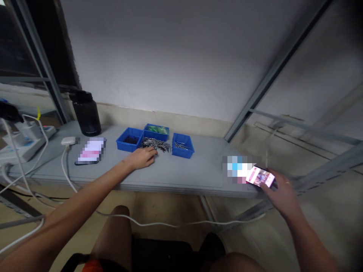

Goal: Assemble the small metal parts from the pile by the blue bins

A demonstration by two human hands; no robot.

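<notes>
My left hand (pixel 144 157) rests on the grey shelf (pixel 176 172), at the front edge of a pile of thin metal pieces (pixel 155 144); its fingers are bent and whatever they may hold is hidden. On the right, my right hand (pixel 279 189) grips a phone (pixel 260 176) with a lit screen, tilted over the shelf's front edge. Behind and left of the pile are a blue bin with dark small parts (pixel 121 144) and a blue bin with green packets (pixel 167 138). Another blue bin (pixel 185 152) with metal pieces stands right of the pile.
A second phone (pixel 91 151) lies at the left beside a white charger (pixel 68 141). Behind it stands a dark bottle (pixel 86 115). A power strip (pixel 28 145) with white cables is at far left. One cable (pixel 147 224) hangs below the shelf. Metal posts (pixel 269 83) frame the right side.
</notes>
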